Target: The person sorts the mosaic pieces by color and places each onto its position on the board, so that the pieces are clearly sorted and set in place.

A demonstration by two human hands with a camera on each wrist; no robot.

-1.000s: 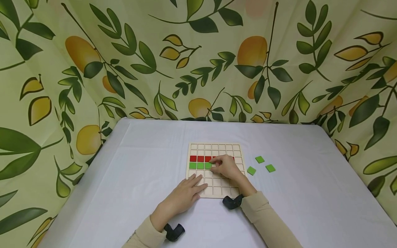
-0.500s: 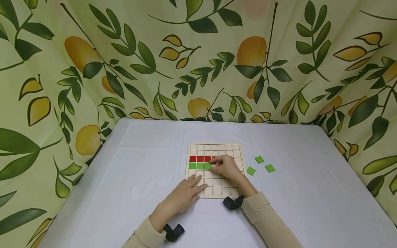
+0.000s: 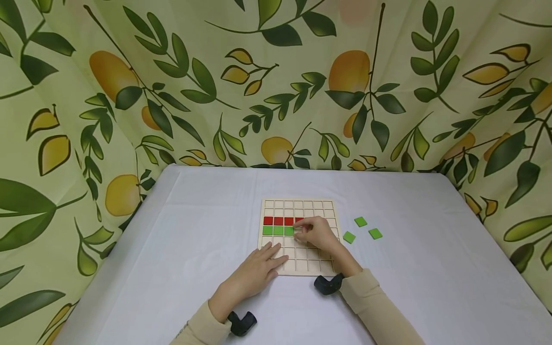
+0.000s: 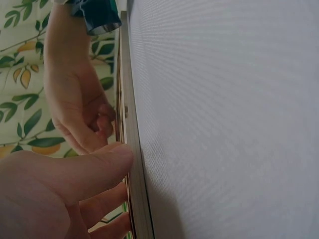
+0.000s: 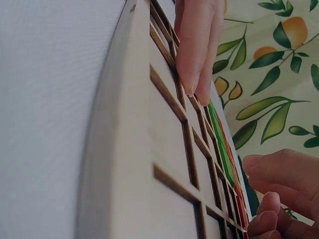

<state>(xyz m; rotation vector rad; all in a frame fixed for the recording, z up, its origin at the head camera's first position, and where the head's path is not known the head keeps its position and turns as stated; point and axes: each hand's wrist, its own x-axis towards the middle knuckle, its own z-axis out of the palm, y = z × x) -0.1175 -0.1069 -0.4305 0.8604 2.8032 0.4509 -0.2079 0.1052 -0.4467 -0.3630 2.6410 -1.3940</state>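
A square wooden grid board (image 3: pixel 302 254) lies on the white table. One row holds several red tiles (image 3: pixel 278 221), partly hidden by my right hand. Below it, three green tiles (image 3: pixel 278 231) sit side by side at the row's left end. My left hand (image 3: pixel 254 270) rests on the board's lower left corner, fingers spread. My right hand (image 3: pixel 319 235) hovers over the cell beside the third green tile, index finger and thumb bent and apart. In the right wrist view, nothing shows between those fingertips (image 5: pixel 252 163). Three loose green tiles (image 3: pixel 361 222) lie right of the board.
The white cloth-covered table (image 3: pixel 194 215) extends around the board. Behind and beside it hangs a curtain (image 3: pixel 276 96) printed with leaves and fruit. A black wrist camera (image 3: pixel 328 284) is worn at the right wrist and another black camera (image 3: pixel 242 324) at the left.
My right hand has drawn back slightly to the right from the third green tile, showing more of the bare cell beside it. The left hand stays in place.
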